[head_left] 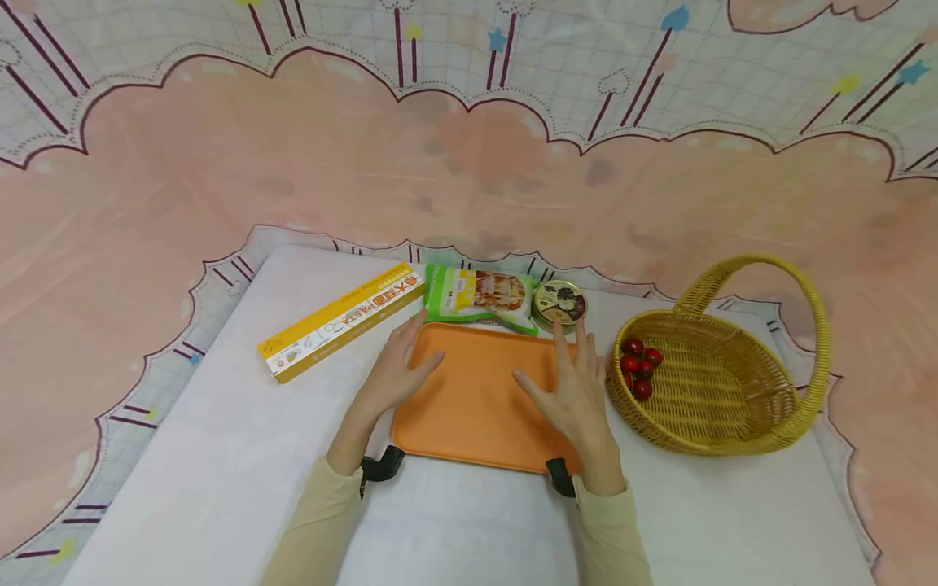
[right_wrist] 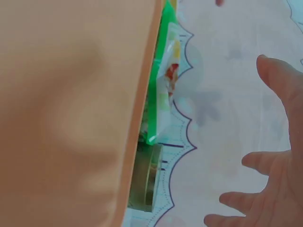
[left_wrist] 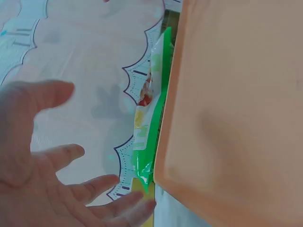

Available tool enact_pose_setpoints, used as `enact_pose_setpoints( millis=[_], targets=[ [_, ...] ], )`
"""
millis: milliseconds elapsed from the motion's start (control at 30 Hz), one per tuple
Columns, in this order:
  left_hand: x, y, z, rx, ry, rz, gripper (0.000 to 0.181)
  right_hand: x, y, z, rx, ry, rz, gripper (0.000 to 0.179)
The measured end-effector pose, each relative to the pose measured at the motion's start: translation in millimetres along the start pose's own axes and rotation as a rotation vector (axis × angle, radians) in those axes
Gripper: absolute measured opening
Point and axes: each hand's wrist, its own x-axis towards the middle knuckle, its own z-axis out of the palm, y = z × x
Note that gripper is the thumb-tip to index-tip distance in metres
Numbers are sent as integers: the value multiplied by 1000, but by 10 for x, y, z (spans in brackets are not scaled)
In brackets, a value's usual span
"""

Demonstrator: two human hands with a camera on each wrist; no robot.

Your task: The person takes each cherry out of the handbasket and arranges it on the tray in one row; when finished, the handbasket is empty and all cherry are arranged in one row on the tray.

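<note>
An orange rectangular tray [head_left: 476, 399] lies on the white table, with bare surface showing. My left hand [head_left: 396, 370] hovers by the tray's left edge, its fingers spread and holding nothing. Over the tray's right side, my right hand [head_left: 575, 395] also has spread fingers and no object in it. Just behind the tray lies a green-and-white food packet [head_left: 484, 295], beside a round tin [head_left: 560, 304] near the right fingertips. In the left wrist view, the left hand [left_wrist: 61, 184] appears with fingers apart; the right wrist view shows the right hand [right_wrist: 270, 184] likewise.
A yellow pasta box [head_left: 340, 321] lies at an angle left of the tray. To the right stands a woven basket [head_left: 703, 391] with a tall handle, holding several red cherry-like fruits [head_left: 639, 366] at its left side. A patterned cloth [head_left: 366, 163] hangs behind the table.
</note>
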Motion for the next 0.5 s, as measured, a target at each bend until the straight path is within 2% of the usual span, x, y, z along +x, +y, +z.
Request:
enact_pose_setpoints(
  millis=[100,200,333,400,500],
  targets=[
    [11,-52,-37,-73,18,-28,73,32,-10,-51,15,0,-27,99],
    [15,-96,-61,-120,11,-76,70,65,-7,-127,44,-3,-37,96],
    [24,-154,-81,-189,0,-154,68,98,14,-274,133,-31,-33,90],
    [34,-192,-89,-206,6,-178,66,116,39,-369,182,-34,-34,87],
    [50,-242,-100,-197,15,-178,64,147,139,-520,237,13,-47,79]
  ],
)
